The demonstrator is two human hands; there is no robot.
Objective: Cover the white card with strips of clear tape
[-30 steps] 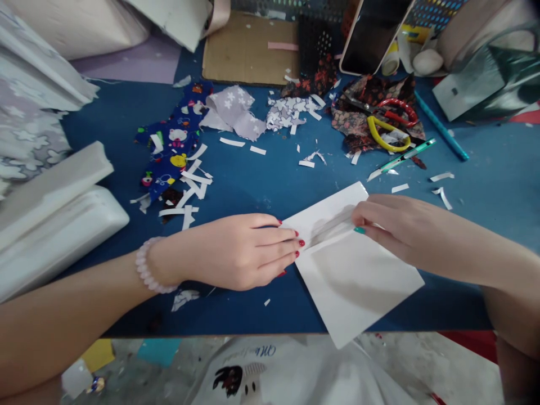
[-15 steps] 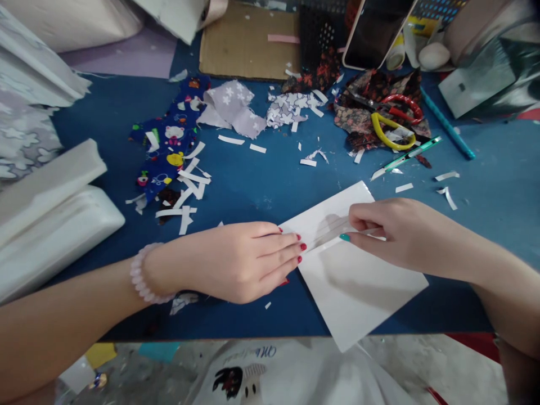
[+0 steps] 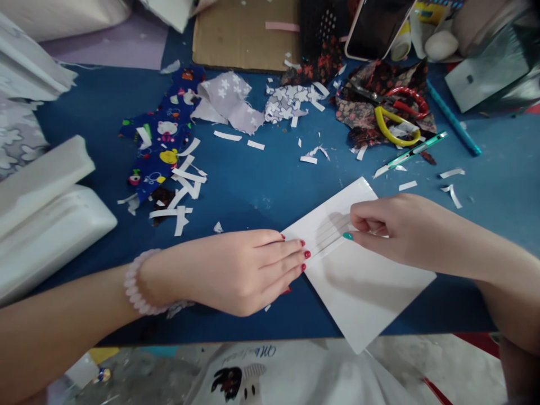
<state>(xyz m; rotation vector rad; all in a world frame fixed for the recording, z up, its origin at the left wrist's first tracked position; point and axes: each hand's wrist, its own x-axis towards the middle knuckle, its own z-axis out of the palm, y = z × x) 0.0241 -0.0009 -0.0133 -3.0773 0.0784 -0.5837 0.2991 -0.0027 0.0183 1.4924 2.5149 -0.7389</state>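
Observation:
A white card or board [image 3: 371, 292] lies at a slant near the table's front edge, with thin parallel lines and a narrow white strip [image 3: 331, 245] across its upper part. My left hand [image 3: 248, 270] rests flat at the card's left corner, fingers outstretched and together, tips by the strip's left end. Over the card's right half, my right hand [image 3: 388, 228] is closed in a pinch at the strip's other end. Its thumb lies along the strip, and the curled fingers partly hide the grip.
Scissors [image 3: 396, 124] lie on dark fabric scraps, with a green craft knife [image 3: 411, 154] and a blue pen-like stick [image 3: 453, 118] nearby. Paper strips [image 3: 185, 183] and printed fabric [image 3: 169, 129] are scattered at left. A phone [image 3: 377, 28] leans at the back, right of cardboard [image 3: 247, 36].
The strip, slightly raised between my hands before, now lies flatter along the card, and more lines show above it. Both hands stay in nearly the same place; the view has shifted slightly.

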